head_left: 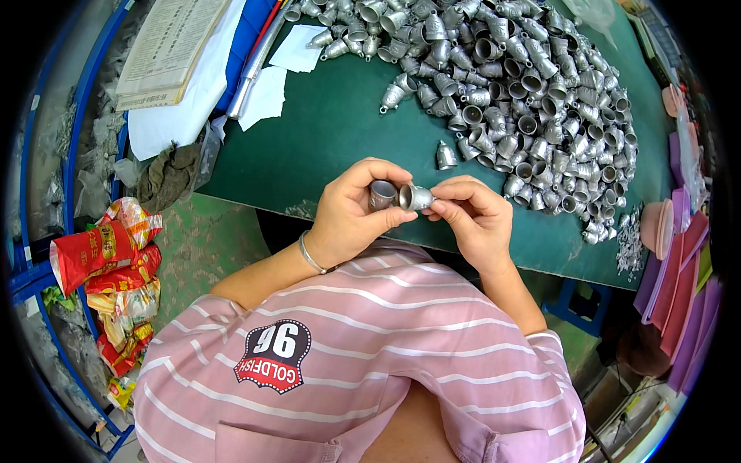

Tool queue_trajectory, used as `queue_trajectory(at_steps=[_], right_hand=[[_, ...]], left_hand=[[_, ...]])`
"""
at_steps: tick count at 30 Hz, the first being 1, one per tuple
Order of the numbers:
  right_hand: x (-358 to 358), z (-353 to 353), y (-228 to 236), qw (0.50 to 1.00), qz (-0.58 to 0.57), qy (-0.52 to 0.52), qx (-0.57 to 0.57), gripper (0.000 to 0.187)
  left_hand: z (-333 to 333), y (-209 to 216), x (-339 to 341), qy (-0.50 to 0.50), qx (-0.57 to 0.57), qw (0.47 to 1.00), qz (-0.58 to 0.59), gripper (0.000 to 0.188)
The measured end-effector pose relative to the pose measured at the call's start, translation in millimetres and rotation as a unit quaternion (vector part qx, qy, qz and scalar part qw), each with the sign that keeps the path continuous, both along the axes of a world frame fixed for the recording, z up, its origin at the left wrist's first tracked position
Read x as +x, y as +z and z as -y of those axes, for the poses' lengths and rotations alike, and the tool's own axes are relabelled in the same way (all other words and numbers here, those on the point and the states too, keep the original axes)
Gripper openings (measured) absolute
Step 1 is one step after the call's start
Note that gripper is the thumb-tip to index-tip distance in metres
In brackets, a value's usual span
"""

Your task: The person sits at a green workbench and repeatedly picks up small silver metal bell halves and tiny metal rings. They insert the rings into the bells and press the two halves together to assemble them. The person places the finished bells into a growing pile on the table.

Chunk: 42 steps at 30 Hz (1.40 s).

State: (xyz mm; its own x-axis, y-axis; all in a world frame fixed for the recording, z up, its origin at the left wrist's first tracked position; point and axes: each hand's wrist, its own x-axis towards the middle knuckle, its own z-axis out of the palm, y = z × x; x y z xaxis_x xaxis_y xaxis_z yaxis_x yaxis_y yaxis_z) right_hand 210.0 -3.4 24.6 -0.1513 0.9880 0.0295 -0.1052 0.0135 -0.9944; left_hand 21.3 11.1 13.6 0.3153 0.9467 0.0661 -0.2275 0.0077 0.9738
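Between the thumb and fingers of my left hand [351, 204] is a small grey metal bell [381, 194], its open mouth facing up. My right hand [477, 220] pinches a second metal bell [415, 198] by its closed end, the mouth turned left toward the first. The two bells are side by side and seem to touch, just over the near edge of the green table [324, 131]. Beyond my hands spreads a large heap of similar bells [525, 100]. One loose bell [446, 155] stands upright between the heap and my right hand.
Papers [171, 50] and white slips [262, 96] lie at the far left. A dark cloth [168, 177] hangs by the blue rack [73, 131], near red packets [93, 255]. Small metal bits [630, 243] lie at the right, beside pink and purple bins [683, 285]. A blue stool [579, 305] stands under the table.
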Motion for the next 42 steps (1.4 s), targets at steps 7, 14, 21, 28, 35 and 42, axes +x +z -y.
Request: queue_trajectory(at_steps=[7,14,21,28,35,42], right_hand=[[-5,4,-10,0.999,-0.050,0.001,0.015,0.011],[21,-23,2,0.899,0.355,-0.081,0.244,0.020],[24,-45,14,0.788,0.533,0.048,0.303,0.036],[21,-45,13,0.775,0.555,0.077,0.293,0.028],[9,-23,11,0.932,0.313,0.074,0.170,0.035],[1,-16,4,0.987,0.106,0.077,0.098,0.018]], left_hand=[[-2,4,-2,-0.001,0.151,0.984,-0.099,0.036],[-1,2,-14,-0.059,-0.201,0.965,0.156,0.029],[-6,-3,-13,-0.098,-0.308,0.881,0.346,0.023],[-8,-2,-16,-0.091,-0.328,0.894,0.291,0.012],[-7,8,-2,-0.038,-0.215,0.976,0.014,0.025],[-8,11,-2,-0.064,-0.290,0.954,0.029,0.017]])
